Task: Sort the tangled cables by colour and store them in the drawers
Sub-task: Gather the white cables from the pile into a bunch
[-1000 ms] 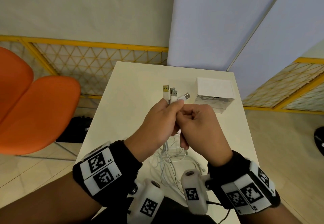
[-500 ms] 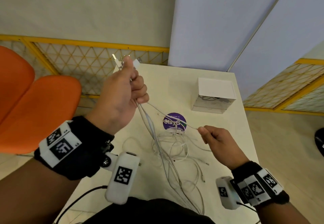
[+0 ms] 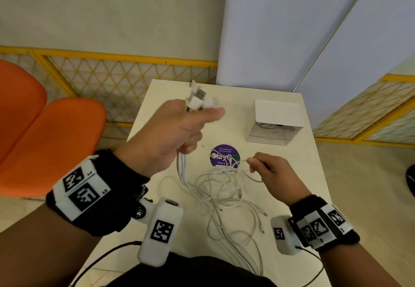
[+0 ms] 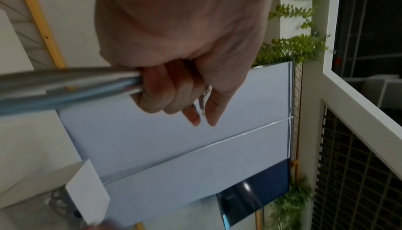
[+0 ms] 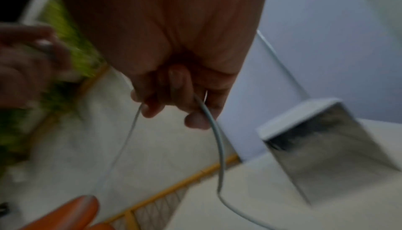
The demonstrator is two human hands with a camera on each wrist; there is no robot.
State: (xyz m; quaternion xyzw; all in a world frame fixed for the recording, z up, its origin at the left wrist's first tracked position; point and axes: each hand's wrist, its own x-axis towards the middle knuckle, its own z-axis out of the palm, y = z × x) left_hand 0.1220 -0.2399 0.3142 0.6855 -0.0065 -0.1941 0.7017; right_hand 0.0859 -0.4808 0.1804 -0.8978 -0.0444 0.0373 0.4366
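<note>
Wrist gear: black cuffs with white coded tags (image 3: 84, 188) at the lower left and lower right of the head view, a white camera pod under each.
Loose cables: a tangle of thin white cables (image 3: 224, 194) lies on the cream-white bench (image 3: 303, 174), low in the middle of the head view; several strands run off the near edge.
Right hand: the right hand (image 3: 272, 172), right of centre and low over the bench, pinches one thin white strand (image 5: 214, 127) between curled fingers and thumb; in the right wrist view the strand arcs down from the fingertips (image 5: 195, 120).
Left hand: the left hand (image 3: 170, 138), left of centre and raised above the bench, is clenched round a bundle of white cables (image 4: 65, 85); their white USB plugs (image 3: 197, 100) stick out above the fist, and the strands hang down into the tangle.
Sticker: a round purple sticker (image 3: 225, 155) on the bench between the two hands, partly under the cables.
Drawers: a small clear-plastic drawer unit with a white top (image 3: 275, 121), upper right of the bench; dark cable shows in its top drawer.
Surroundings: orange chair (image 3: 45, 143) at far left, yellow-framed mesh fence (image 3: 125, 78) behind the bench, pale blue panels (image 3: 280, 28) at upper right.
</note>
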